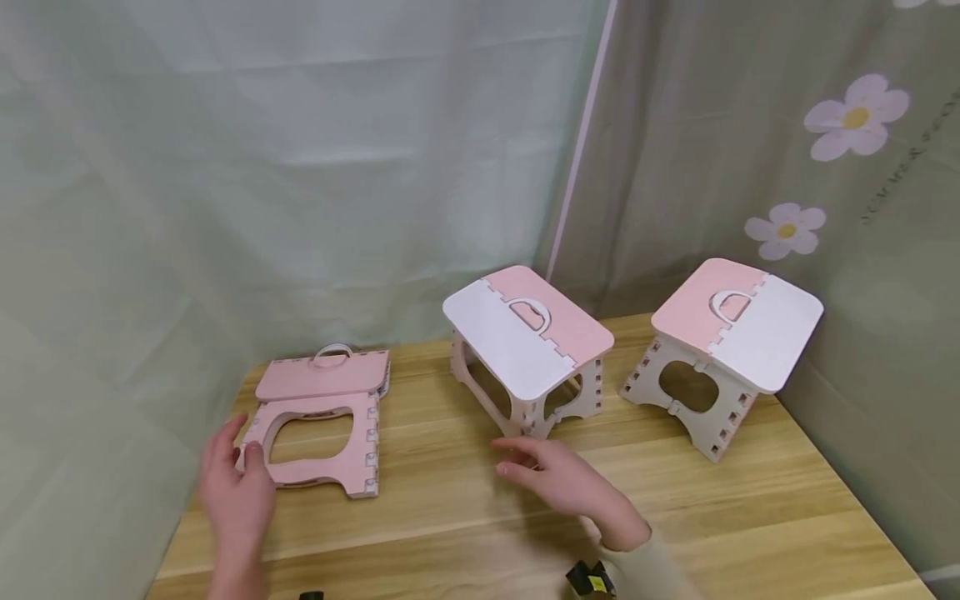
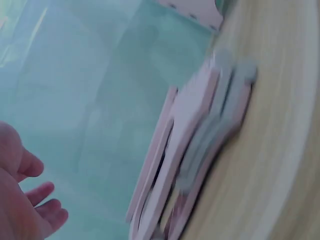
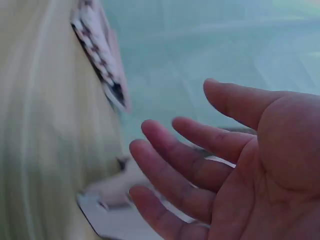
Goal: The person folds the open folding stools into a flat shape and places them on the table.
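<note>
A folded pink step stool (image 1: pixel 322 379) with a white handle lies on the left of the table. Beside its left edge hovers my left hand (image 1: pixel 236 483), fingers loosely bent; the left wrist view shows a gap between that hand (image 2: pixel 25 195) and the folded stool (image 2: pixel 192 115). An unfolded pink-and-white stool (image 1: pixel 502 333) stands upright in the middle. Just in front of its near leg is my right hand (image 1: pixel 558 479), palm turned left, holding nothing. In the right wrist view the fingers of the right hand (image 3: pixel 215 165) are spread and relaxed, partly hiding the middle stool (image 3: pixel 115 215).
Another unfolded pink-and-white stool (image 1: pixel 780 325) stands at the right rear of the wooden table (image 1: pixel 465 533). Pale green curtains (image 1: pixel 360 167) hang behind and along both sides. A small black-and-yellow object (image 1: pixel 592 579) shows by the right sleeve, and a dark tip (image 1: pixel 311 595) at the bottom edge.
</note>
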A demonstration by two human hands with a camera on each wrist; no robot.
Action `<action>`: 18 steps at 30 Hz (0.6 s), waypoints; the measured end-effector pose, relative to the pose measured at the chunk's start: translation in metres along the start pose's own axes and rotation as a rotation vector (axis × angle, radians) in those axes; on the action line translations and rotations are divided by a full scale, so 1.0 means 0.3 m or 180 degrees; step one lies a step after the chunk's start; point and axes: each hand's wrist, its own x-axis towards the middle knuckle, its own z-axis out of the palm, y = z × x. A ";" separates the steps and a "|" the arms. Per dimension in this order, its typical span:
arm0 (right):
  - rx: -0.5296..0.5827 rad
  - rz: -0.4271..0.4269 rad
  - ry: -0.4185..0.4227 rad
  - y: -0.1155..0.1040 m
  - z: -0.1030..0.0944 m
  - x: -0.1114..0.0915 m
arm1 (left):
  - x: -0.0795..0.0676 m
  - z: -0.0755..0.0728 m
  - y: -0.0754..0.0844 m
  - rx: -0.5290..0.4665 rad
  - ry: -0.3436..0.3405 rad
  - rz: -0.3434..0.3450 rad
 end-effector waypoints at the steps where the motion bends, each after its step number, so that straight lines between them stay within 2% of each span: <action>1: -0.0026 0.0005 0.0057 0.002 -0.013 -0.008 | -0.005 0.013 0.013 -0.0076 0.0055 -0.0001; 4: -0.0120 0.0101 0.0300 0.009 -0.048 -0.026 | -0.018 0.052 0.050 -0.0293 0.0099 0.0012; 6: -0.0192 0.0270 0.0524 0.013 -0.066 -0.035 | -0.025 0.078 0.071 -0.0393 0.0066 0.0019; 11: -0.0368 0.0728 0.1148 0.020 -0.090 -0.043 | -0.043 0.146 0.116 -0.0597 -0.0175 0.0003; 14: -0.0490 0.0752 0.1348 0.025 -0.086 -0.036 | -0.064 0.184 0.140 -0.0723 -0.0314 -0.0007; 18: -0.0638 0.0631 0.1421 0.030 -0.072 -0.018 | -0.091 0.228 0.166 -0.0900 -0.0450 0.0020</action>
